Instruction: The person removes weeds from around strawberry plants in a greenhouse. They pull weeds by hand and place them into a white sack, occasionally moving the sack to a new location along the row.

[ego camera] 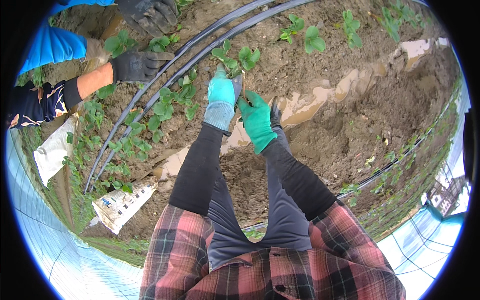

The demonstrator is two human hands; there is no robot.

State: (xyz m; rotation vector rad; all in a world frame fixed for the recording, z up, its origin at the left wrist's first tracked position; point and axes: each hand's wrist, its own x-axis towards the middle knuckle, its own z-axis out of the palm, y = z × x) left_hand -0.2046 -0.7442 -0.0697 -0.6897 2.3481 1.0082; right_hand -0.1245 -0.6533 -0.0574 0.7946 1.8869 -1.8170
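Observation:
My left hand (221, 90), in a turquoise work glove with a knitted cuff, is closed around the lower part of a strawberry plant (245, 59). Its green leaves stick out beyond the fingertips. Beside it my right hand (258, 116), in a green glove, pinches a thin brownish stem or runner below those leaves. The two hands nearly meet over the muddy soil bed (270, 71). What lies between the fingers is partly hidden by the gloves. Two black drip irrigation hoses (210, 47) curve past just left of my left hand.
Across the hoses, a co-worker's black-gloved hands (140, 66) reach among strawberry plants (165, 105). Two white sacks (125, 202) stand at the left. A water-filled furrow (311, 105) crosses the ground near my boot (275, 112). More strawberry seedlings (314, 39) grow at the upper right.

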